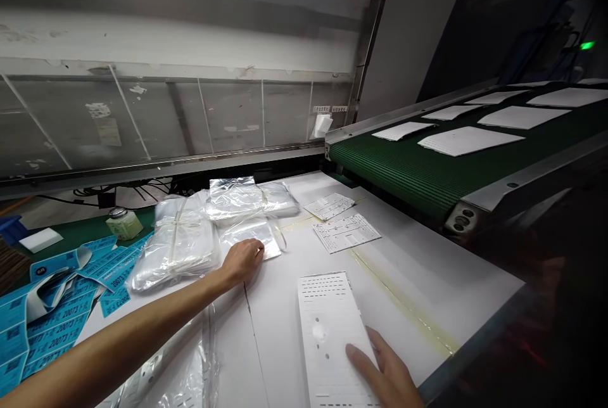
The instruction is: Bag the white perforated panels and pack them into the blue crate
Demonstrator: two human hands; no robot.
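My left hand (243,260) reaches forward across the white table and its curled fingers rest on a clear plastic bag (251,230) lying flat in the middle. My right hand (387,375) lies flat with fingers stretched out on the lower end of a long white perforated card (327,332) near the table's front edge. Beside the left hand sit stacks of clear bags, one bundle (175,243) tied with a band.
Two smaller printed white sheets (346,230) lie further back. A green conveyor belt (408,170) at the right carries several white sheets. Blue labels (57,306) and a small jar (122,222) are at the left. Another bagged card (161,370) lies under my left forearm.
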